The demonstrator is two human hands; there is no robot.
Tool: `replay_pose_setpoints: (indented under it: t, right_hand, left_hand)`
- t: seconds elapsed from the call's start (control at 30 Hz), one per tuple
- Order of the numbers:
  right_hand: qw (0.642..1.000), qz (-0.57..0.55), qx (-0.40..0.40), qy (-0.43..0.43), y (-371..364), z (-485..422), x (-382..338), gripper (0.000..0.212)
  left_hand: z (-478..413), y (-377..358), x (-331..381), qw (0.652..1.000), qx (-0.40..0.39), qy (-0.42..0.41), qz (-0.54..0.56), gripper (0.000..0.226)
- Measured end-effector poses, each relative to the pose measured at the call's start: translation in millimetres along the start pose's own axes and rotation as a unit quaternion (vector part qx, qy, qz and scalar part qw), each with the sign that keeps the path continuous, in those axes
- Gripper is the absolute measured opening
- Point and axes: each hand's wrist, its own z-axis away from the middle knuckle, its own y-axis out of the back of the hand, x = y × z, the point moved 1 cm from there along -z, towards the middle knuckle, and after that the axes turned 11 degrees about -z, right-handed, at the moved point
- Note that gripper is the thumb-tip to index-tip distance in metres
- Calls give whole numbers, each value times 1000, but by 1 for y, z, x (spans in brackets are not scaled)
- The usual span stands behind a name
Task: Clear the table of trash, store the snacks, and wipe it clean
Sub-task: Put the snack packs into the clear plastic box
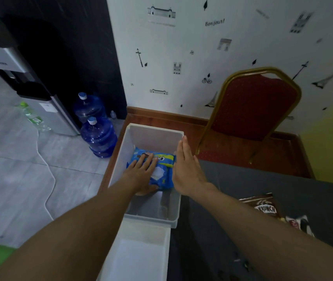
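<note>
A person's left hand [141, 173] reaches down into a white plastic bin [153, 132] and holds a blue Oreo packet [163, 159]. The fingers are spread flat across the top of the wrapper and the thumb is tucked against its near edge, so the grip is closed on the packet. The packet sits inside the bin, toward the middle and the right wall, its printed face up. Whether it rests on the bin's floor or is held above it cannot be told.

The right hand [186, 167] stands edge-on just beside the packet's right end, over the bin's right wall. Its fingers are straight and pressed together and its grip is wide, holding nothing. Whether it touches the wrapper is not clear.

The bin stands at the left end of a dark grey worktop [263, 185]. A second white container [139, 256] lies just in front of the bin, nearer the camera. On the worktop, to the right of the right forearm, lie a brown Krunch bag [265, 207] and, just beside it, a smaller black, white and red wrapper [299, 224].

A red chair [252, 106] with a gold frame stands behind the worktop against white wallpaper printed with Paris motifs. To the left, two large blue water bottles [98, 136] stand on the grey tiled floor [9, 159] next to a silver and black water dispenser [19, 63], and a white cable [50, 173] trails across the tiles.
</note>
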Motion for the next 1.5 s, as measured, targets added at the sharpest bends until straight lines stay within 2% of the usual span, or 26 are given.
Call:
replay_pose_setpoints:
  t: [0.1, 0.33, 0.43, 0.57, 0.8, 1.0, 1.2, 1.5]
  right_hand:
    - [1000, -23, 10, -10, 2, 2, -4, 98]
    - [999, -26, 2, -25, 5, 5, -11, 98]
    - [999, -33, -8, -35, 7, 6, -11, 82]
    - [998, -33, -28, -43, 17, 14, -9, 72]
    - [998, -21, 10, -64, 51, 45, 15, 69]
    - [996, -11, 33, -80, 83, 78, 56, 68]
    - [993, -13, 49, -110, 106, 115, 107, 69]
    - [982, -38, 72, -169, 130, 159, 198, 69]
  left_hand:
    - [-3, -7, 2, 1000, 19, 11, 1, 101]
    - [-2, -3, 4, 1000, 5, 8, 6, 105]
    - [7, 10, 3, 1000, 16, 11, 14, 96]
    - [22, 33, 1, 997, 59, 35, 38, 79]
    - [54, 74, 18, 984, 139, 79, 80, 66]
    - [62, 103, 57, 975, 182, 77, 100, 64]
    - [56, 122, 116, 968, 238, 35, 78, 65]
    - [32, 125, 218, 980, 187, -11, 63, 68]
